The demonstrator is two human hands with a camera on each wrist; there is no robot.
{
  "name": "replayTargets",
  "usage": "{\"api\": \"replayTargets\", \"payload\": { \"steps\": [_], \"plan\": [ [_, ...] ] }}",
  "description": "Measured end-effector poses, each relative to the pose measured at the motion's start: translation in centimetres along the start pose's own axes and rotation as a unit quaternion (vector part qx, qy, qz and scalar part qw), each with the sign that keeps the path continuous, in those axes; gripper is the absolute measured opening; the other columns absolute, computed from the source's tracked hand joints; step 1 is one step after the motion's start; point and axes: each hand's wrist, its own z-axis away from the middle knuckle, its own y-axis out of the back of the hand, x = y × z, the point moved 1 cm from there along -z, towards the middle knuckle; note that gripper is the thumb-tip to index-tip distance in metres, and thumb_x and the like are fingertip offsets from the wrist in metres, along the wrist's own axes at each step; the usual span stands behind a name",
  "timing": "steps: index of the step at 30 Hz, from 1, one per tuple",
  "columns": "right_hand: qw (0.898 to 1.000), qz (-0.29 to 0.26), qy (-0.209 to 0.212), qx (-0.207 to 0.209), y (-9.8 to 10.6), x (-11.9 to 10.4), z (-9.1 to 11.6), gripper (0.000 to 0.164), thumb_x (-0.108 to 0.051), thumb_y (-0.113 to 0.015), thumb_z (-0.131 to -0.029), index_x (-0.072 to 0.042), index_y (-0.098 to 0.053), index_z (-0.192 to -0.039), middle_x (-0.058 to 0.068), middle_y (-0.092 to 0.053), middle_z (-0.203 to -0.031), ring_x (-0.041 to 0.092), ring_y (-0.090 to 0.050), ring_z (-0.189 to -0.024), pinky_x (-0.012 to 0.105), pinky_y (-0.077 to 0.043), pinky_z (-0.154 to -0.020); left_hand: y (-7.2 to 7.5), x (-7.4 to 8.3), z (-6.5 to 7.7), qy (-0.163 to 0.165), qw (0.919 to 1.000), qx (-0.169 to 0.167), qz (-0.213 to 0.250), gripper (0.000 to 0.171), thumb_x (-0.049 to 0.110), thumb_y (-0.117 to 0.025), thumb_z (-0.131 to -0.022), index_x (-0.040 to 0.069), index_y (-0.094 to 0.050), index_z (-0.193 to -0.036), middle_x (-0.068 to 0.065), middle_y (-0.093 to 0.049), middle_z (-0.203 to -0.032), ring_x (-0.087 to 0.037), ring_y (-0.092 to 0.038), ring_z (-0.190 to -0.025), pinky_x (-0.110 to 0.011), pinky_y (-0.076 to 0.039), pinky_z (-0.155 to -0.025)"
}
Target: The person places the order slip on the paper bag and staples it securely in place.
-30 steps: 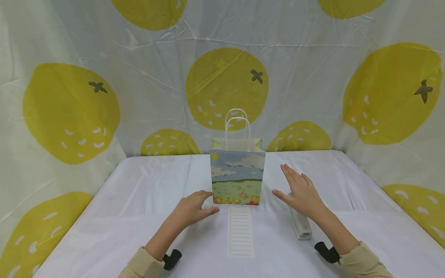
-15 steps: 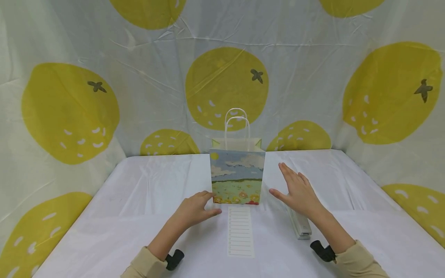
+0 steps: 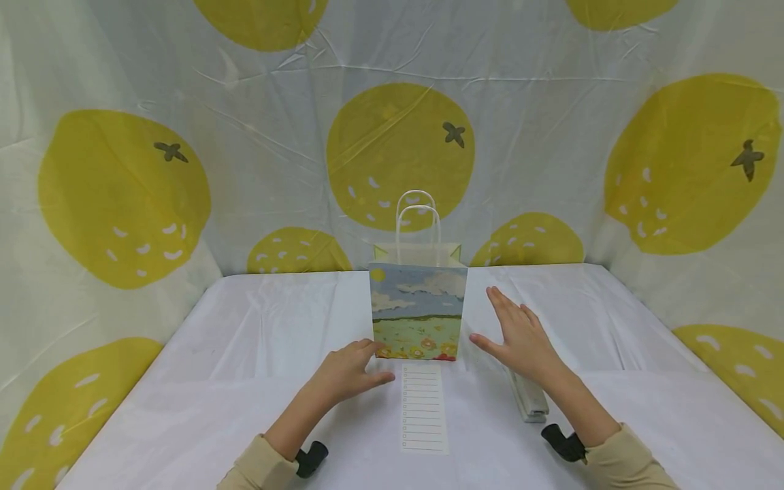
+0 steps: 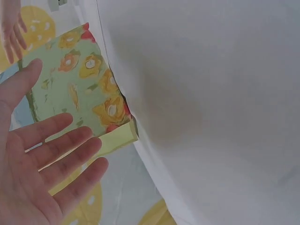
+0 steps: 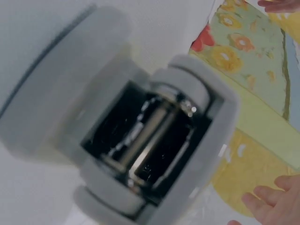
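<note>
A small paper gift bag with a painted flower meadow and white handles stands upright at the middle of the table. My left hand is at its lower left corner, fingers spread and thumb apart; whether the fingertips touch it I cannot tell. To the right of the bag, my right hand hovers with straight fingers, holding nothing. Below that hand lies a white stapler, partly hidden by it; its metal end fills much of the right wrist view. Before the bag lies a narrow lined checklist slip.
A white cloth covers the table. Behind and at both sides hangs a white curtain printed with yellow lemons. Black camera mounts sit at both wrists.
My right hand has drifted slightly left, closer to the bag. The left hand has shifted a little to the right. Bag, slip and stapler stay in place.
</note>
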Motion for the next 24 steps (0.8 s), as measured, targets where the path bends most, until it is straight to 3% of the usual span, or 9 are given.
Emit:
{"api": "replayTargets", "payload": {
  "steps": [11,24],
  "plan": [
    [1.0,-0.001,-0.003,-0.002,-0.18,-0.39,-0.27,0.09,-0.052,-0.057,-0.082,-0.002,-0.017,-0.145,0.02,-0.024,-0.148,0.038,-0.029,-0.132,0.056,-0.017,-0.107,-0.37,0.21,-0.08,0.0,1.0,-0.001,-0.005,0.058,0.052,-0.06,-0.081,0.015,-0.054,-0.125,-0.007,-0.057,-0.125,-0.027,-0.053,-0.115,-0.053,-0.046,-0.082],
    [1.0,-0.007,0.002,-0.002,-0.32,-0.73,-0.41,0.092,-0.053,-0.058,-0.081,-0.002,-0.016,-0.145,0.02,-0.024,-0.148,0.039,-0.031,-0.131,0.056,-0.017,-0.106,-0.76,0.46,-0.17,-0.007,0.9999,-0.01,-0.012,0.061,0.054,-0.06,-0.079,0.014,-0.054,-0.125,-0.005,-0.056,-0.126,-0.025,-0.053,-0.115,-0.048,-0.048,-0.081]
  ]
}}
